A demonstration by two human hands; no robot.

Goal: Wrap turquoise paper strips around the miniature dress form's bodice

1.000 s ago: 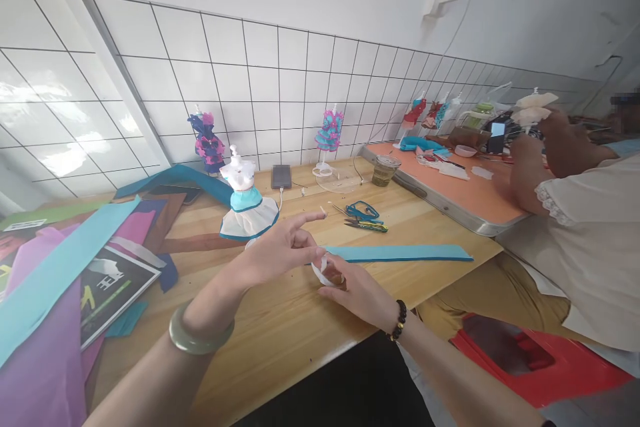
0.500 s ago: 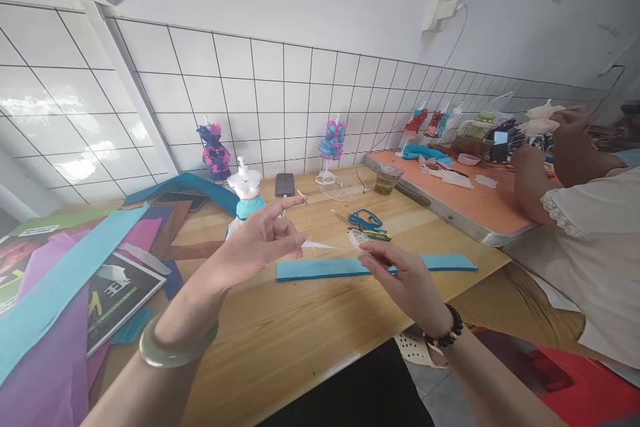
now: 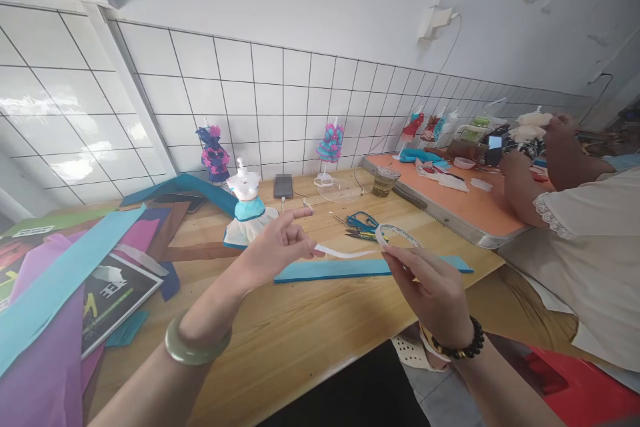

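Between my hands stretches a narrow strip of white tape (image 3: 345,254), sagging a little over the wooden table. Its left end is pinched between the thumb and fingers of my left hand (image 3: 280,247), whose index finger points out. My right hand (image 3: 427,280) grips the tape roll (image 3: 381,235), a thin white ring with small print on its inner side. Below the strip lies a long light-blue fabric band (image 3: 330,271). Behind my left hand stands a small dress form (image 3: 245,183) in a white and blue dress. Scissors (image 3: 363,235) with blue cord beside them lie behind the roll.
Coloured fabric sheets (image 3: 45,307) and a magazine (image 3: 125,297) cover the left side. Along the wall stand dressed mini forms (image 3: 215,153), a phone (image 3: 283,185) and a plastic cup (image 3: 385,181). A co-worker's arm (image 3: 520,180) is over the orange table (image 3: 460,203) at right.
My right hand has moved right with the tape roll, and my left hand slightly right. The strip between them is longer and hangs slacker, and more of the ring shows.
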